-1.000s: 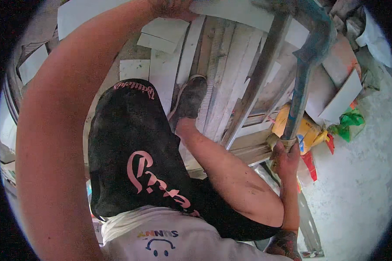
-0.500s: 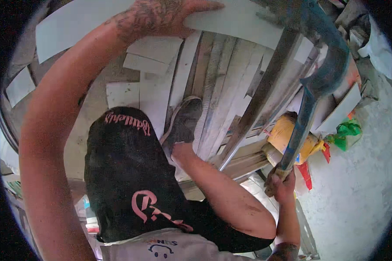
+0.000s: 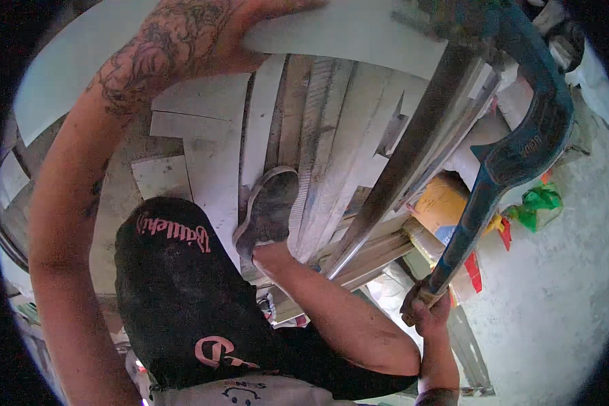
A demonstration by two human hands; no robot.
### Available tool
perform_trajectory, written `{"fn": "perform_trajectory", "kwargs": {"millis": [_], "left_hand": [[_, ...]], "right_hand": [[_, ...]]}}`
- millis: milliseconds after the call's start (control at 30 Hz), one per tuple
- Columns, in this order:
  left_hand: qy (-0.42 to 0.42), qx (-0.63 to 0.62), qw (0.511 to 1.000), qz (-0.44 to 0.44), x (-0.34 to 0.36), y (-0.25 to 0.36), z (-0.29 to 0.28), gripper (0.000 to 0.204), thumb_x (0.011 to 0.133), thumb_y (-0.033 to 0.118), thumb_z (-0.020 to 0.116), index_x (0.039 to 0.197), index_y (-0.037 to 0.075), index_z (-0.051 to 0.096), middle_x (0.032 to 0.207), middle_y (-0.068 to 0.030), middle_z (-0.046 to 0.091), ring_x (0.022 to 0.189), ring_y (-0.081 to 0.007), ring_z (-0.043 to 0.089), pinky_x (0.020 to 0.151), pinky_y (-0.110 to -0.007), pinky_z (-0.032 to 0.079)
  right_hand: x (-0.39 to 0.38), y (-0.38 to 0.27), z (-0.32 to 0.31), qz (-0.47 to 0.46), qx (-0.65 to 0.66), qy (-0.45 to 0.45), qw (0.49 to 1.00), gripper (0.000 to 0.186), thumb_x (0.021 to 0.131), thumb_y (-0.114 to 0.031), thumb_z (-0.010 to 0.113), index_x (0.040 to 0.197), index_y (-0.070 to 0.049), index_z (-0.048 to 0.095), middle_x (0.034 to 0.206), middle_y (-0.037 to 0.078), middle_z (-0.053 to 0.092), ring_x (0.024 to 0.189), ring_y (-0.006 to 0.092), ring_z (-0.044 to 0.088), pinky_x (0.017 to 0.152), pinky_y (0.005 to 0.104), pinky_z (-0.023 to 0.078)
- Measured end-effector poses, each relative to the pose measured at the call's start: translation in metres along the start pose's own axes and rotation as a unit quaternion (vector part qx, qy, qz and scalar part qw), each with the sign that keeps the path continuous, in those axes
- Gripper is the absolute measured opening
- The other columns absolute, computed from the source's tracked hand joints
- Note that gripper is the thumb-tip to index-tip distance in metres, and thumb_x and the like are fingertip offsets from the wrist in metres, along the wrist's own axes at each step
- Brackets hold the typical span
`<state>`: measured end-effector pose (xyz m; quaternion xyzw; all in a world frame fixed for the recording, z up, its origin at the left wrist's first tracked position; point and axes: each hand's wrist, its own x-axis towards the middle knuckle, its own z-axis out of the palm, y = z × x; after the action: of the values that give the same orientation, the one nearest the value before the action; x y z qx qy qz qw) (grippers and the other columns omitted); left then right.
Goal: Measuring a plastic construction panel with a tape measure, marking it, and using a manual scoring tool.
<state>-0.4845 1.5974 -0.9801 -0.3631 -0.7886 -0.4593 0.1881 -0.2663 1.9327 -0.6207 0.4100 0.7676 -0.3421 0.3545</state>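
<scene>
At the top of the view, my left hand [image 3: 254, 30] lies on a pale grey-white sheet [image 3: 358, 37], its visible fingers stretched out. Some of its fingers are cut off by the picture's upper edge. My right hand [image 3: 430, 312], low on the right, is wrapped round the end of a long blue metal lever [image 3: 477, 213]. This lever slants up to a thick curved part, with a dark metal mechanism [image 3: 446, 24] at the top beside the sheet. Where the sheet meets the mechanism is dim and blurred.
Beneath the sheet are long boards [image 3: 331, 128] and a dark metal beam [image 3: 413, 142]. Loose white pieces [image 3: 206, 125] lie at left. My shoed foot [image 3: 271, 206] is on the boards. Right of them are a yellow container [image 3: 440, 203], a green plastic bag [image 3: 538, 206] and a pale floor [image 3: 555, 291].
The view has shifted a little. My left hand appears further left on the sheet, and my right hand sits slightly lower, still round the lever.
</scene>
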Motion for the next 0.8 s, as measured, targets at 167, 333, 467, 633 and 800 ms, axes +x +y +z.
{"fn": "perform_trajectory", "kwargs": {"millis": [167, 333, 467, 633, 800], "left_hand": [[-0.274, 0.089, 0.949, -0.125, 0.026, 0.017, -0.01, 0.08, 0.064, 0.05, 0.073, 0.135, 0.036, 0.038, 0.132, -0.023, 0.031, 0.125, -0.0379, 0.028, 0.103, -0.055, 0.021], [-0.333, 0.145, 0.921, -0.143, 0.036, 0.029, -0.024, 0.08, 0.065, 0.048, 0.073, 0.135, 0.032, 0.039, 0.131, -0.0228, 0.032, 0.125, -0.0372, 0.029, 0.103, -0.055, 0.021], [-0.25, 0.087, 0.959, -0.096, 0.058, 0.035, -0.027, 0.081, 0.065, 0.049, 0.073, 0.136, 0.031, 0.039, 0.129, -0.022, 0.034, 0.124, -0.0365, 0.03, 0.102, -0.054, 0.02], [-0.025, 0.011, 0.999, 0.019, 0.019, 0.007, -0.019, 0.081, 0.065, 0.05, 0.073, 0.135, 0.031, 0.039, 0.127, -0.0219, 0.035, 0.123, -0.0358, 0.031, 0.101, -0.055, 0.021], [-0.016, 0.002, 1.0, 0.008, 0.001, -0.002, 0.002, 0.078, 0.066, 0.051, 0.071, 0.135, 0.03, 0.04, 0.124, -0.0227, 0.037, 0.121, -0.0363, 0.033, 0.1, -0.054, 0.024]], "right_hand": [[-0.003, -0.004, 0.001, 0.018, 0.01, 0.035, 0.999, 0.043, 0.072, -0.025, 0.073, 0.096, -0.005, 0.044, 0.072, 0.005, 0.055, 0.06, 0.0152, 0.055, 0.052, 0.0287, 0.046], [-0.006, 0.002, -0.008, 0.01, -0.035, 0.021, 0.999, 0.043, 0.073, -0.022, 0.072, 0.099, -0.005, 0.043, 0.073, 0.006, 0.056, 0.063, 0.0173, 0.057, 0.055, 0.031, 0.048], [-0.003, -0.004, 0.002, 0.025, -0.006, 0.033, 0.999, 0.045, 0.073, -0.024, 0.072, 0.101, -0.005, 0.042, 0.073, 0.006, 0.056, 0.064, 0.0174, 0.057, 0.056, 0.0308, 0.048], [0.001, 0.002, 0.003, -0.025, -0.002, 0.018, 1.0, 0.044, 0.074, -0.022, 0.071, 0.101, -0.004, 0.042, 0.073, 0.006, 0.055, 0.065, 0.017, 0.057, 0.057, 0.0319, 0.049], [0.0, -0.004, 0.003, -0.009, -0.011, 0.026, 1.0, 0.046, 0.073, -0.024, 0.072, 0.1, -0.004, 0.041, 0.071, 0.006, 0.055, 0.061, 0.0169, 0.057, 0.055, 0.0313, 0.049]]}}
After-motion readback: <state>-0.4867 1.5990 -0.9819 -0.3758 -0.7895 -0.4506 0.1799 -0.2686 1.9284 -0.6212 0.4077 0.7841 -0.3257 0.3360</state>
